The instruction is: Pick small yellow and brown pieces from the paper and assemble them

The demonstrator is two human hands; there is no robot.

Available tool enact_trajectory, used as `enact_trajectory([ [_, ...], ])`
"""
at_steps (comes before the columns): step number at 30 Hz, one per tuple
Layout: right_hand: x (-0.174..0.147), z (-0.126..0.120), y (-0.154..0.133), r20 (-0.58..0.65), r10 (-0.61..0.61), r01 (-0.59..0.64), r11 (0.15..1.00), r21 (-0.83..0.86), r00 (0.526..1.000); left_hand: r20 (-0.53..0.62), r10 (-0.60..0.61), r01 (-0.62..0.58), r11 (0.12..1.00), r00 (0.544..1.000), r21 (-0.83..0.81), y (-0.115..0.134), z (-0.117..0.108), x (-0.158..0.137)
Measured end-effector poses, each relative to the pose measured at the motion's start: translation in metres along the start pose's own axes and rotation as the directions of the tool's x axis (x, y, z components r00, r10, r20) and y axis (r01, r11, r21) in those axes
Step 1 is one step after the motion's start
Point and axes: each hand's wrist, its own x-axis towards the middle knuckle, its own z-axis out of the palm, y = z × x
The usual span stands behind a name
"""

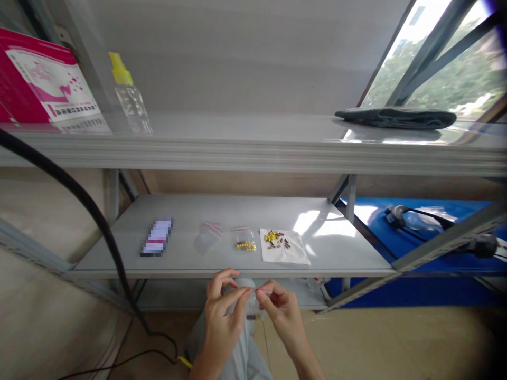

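Note:
My left hand [225,310] and my right hand [282,311] pinch the top edge of a small clear zip bag [252,307] between thumbs and fingertips. A few tiny dark pieces show at the bottom of that bag, above my knees. Beyond my hands, on the grey shelf [182,211], a white tissue [285,255] bears several small yellow and dark brown pieces [273,237]. To its left lies a filled zip bag [244,240] with similar pieces inside. Further left are flat, clear zip bags [209,235] with red-striped tops.
A phone [157,236] lies at the shelf's left. On the upper shelf [237,132] are a pink box [47,79], a spray bottle [130,95] and a folded dark cloth [396,117]. A black cable [87,195] hangs at the left. Metal braces [364,290] flank the lower shelf.

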Motion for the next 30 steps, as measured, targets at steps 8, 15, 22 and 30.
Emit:
enact_trajectory([
  [8,0.01,0.01,0.024,0.297,0.027,-0.023,1.0,-0.019,0.954,-0.054,-0.233,0.227,0.969,0.971,-0.098,-0.018,-0.006,0.004],
  [15,0.105,0.001,0.038,0.093,0.01,0.023,0.938,-0.347,0.996,-0.066,-0.388,0.384,0.921,0.919,-0.07,-0.042,-0.018,0.004],
  [22,0.188,-0.002,0.078,-0.021,0.037,-0.042,0.846,-0.531,0.999,-0.018,-0.338,0.335,0.936,0.941,-0.107,-0.058,-0.025,0.0],
  [30,0.182,0.002,0.095,-0.115,-0.044,-0.056,0.67,-0.74,0.992,-0.054,-0.204,0.206,0.978,0.977,0.036,-0.088,-0.013,0.004],
])
